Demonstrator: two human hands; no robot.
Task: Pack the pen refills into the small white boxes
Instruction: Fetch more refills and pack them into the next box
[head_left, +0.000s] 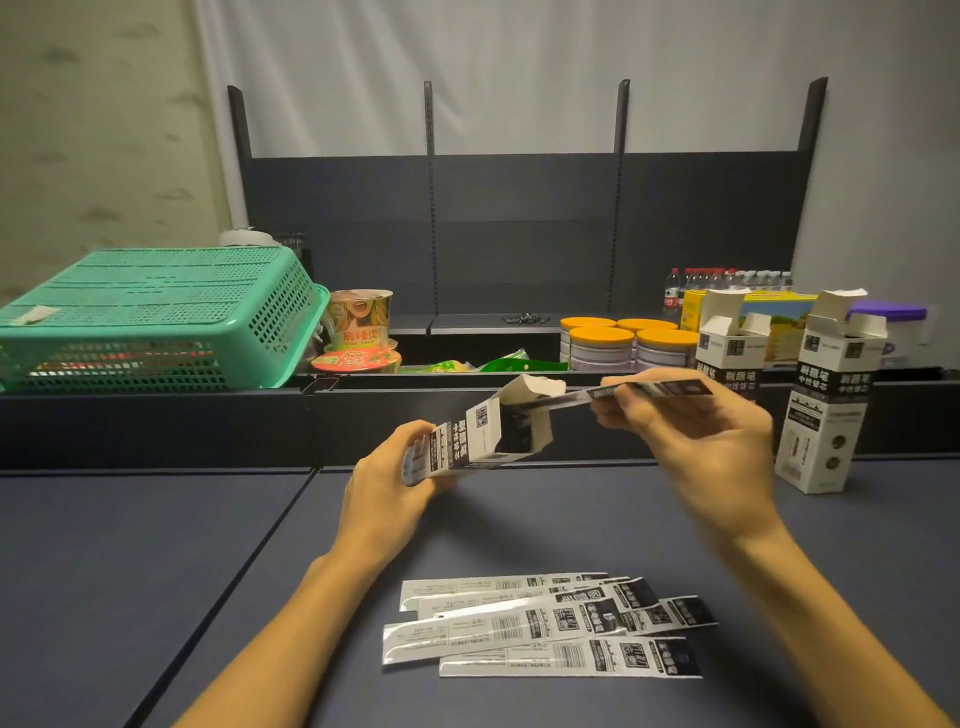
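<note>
a loose fan of refill packs (545, 626) is lying nearest the camera on the dark blue table (156, 545), flat glossy sleeves printed black and white with barcodes. above them, the right hand (691, 441) is pinching one more pack (654, 391) near its far end and aiming its tip at the open mouth of a box (478, 441). the left hand (384, 483) is wrapping around the closed end of that box, holding it tilted in the air, flaps splayed. the packs are looking light, thin and a bit floppy, with slippery film, so gripping near the trailing end and keeping the strip straight seems wise; the thin card box could crush if squeezed. two more boxes (826, 395) are standing upright with tops open at the right. farther back are sitting a green mesh basket (156, 312) turned upside down, noodle cups (361, 322), orange-lidded tins (623, 345) and water bottles (727, 280).
</note>
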